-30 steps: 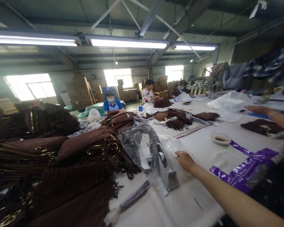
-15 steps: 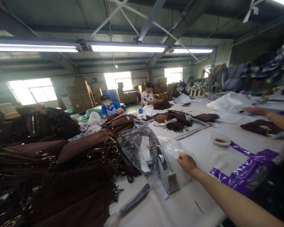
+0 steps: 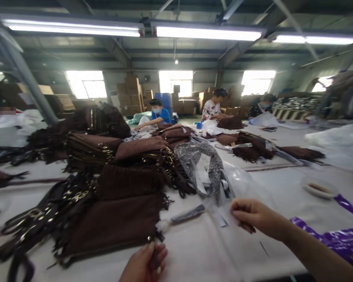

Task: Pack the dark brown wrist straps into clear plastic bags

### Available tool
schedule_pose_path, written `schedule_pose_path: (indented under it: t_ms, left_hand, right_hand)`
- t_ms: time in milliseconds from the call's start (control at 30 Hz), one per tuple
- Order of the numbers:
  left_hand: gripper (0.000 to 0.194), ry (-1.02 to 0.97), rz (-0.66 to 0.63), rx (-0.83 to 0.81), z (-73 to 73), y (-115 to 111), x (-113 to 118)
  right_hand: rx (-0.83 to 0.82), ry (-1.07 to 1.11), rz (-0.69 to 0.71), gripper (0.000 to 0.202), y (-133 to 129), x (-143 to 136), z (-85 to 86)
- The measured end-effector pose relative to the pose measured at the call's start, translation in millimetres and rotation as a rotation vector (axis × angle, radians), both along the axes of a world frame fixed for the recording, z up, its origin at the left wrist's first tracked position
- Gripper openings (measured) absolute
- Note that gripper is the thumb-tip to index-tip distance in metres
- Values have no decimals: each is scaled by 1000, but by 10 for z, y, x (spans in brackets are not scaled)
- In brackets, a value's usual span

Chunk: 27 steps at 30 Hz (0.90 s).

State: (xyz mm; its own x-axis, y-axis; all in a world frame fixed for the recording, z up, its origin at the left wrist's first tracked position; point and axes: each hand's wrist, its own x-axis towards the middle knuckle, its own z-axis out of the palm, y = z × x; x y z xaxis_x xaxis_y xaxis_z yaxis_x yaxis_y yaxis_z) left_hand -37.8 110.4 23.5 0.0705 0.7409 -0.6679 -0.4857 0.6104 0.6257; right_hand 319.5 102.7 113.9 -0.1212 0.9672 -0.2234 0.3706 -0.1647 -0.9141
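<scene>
At the bottom middle, my left hand (image 3: 148, 260) is closed at the near right corner of a dark brown fringed bag (image 3: 114, 227). Its thumb and fingers pinch a small dark piece at that corner, beside a metal fitting. My right hand (image 3: 253, 215) hovers to the right with its fingers curled; whatever they hold, if anything, is hidden. Just behind it stand a tape dispenser (image 3: 224, 188) and a clear plastic sheet (image 3: 244, 180). Between my hands lies a narrow grey wrapped strip (image 3: 188, 214) on the white table (image 3: 194, 254).
More brown bags (image 3: 90, 150) are stacked behind, with dark straps (image 3: 29, 219) to the left. A speckled grey cloth bundle (image 3: 191, 156) holds white paper. A tape roll (image 3: 317, 187) and purple plastic packaging (image 3: 335, 239) lie right. Several co-workers, one in blue (image 3: 163, 113), sit across the table.
My view has swung left and down toward the brown bags. My left hand has come to the front bag's corner. My right hand has moved in from the right, near the tape dispenser.
</scene>
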Motion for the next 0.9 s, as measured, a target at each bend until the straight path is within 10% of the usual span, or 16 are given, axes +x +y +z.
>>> schedule_pose_path:
  t_ms: [167, 367, 500, 667, 900]
  left_hand:
    - [15, -179, -60, 53, -43, -94, -139]
    - [19, -353, -232, 227, -35, -202, -258]
    - [26, -257, -231, 255, -65, -242, -243]
    - [29, -117, -153, 237, -107, -243, -164]
    - [33, -103, -138, 271, -161, -226, -98]
  right_hand:
    - [-344, 121, 363, 17, -50, -1039, -220]
    - [-109, -127, 451, 22, 310, -1837, -557]
    - [74, -161, 264, 19, 509, -2003, -609]
    - [-168, 133, -98, 44, 273, -2013, -761]
    - [-210, 187, -39, 40, -1, -2140, -939]
